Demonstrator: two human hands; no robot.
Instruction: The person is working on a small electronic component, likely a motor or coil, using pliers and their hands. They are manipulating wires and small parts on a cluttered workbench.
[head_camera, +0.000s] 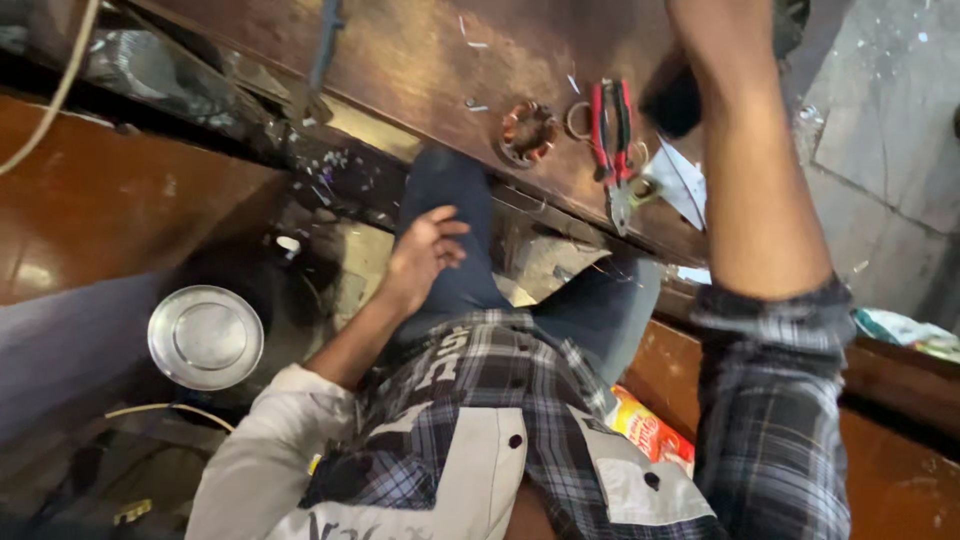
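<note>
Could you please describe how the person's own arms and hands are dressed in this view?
The left hand is bare, with no glove or ring visible; its sleeve is plain off-white and pushed up above the forearm. The right forearm is bare too, below a rolled sleeve in grey, black and white plaid. The right hand is out of view. No watch or wristband shows.

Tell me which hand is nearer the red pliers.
Right. The right hand is up on the table just beside the red pliers; the left hand rests on the thigh, below the table edge.
</note>
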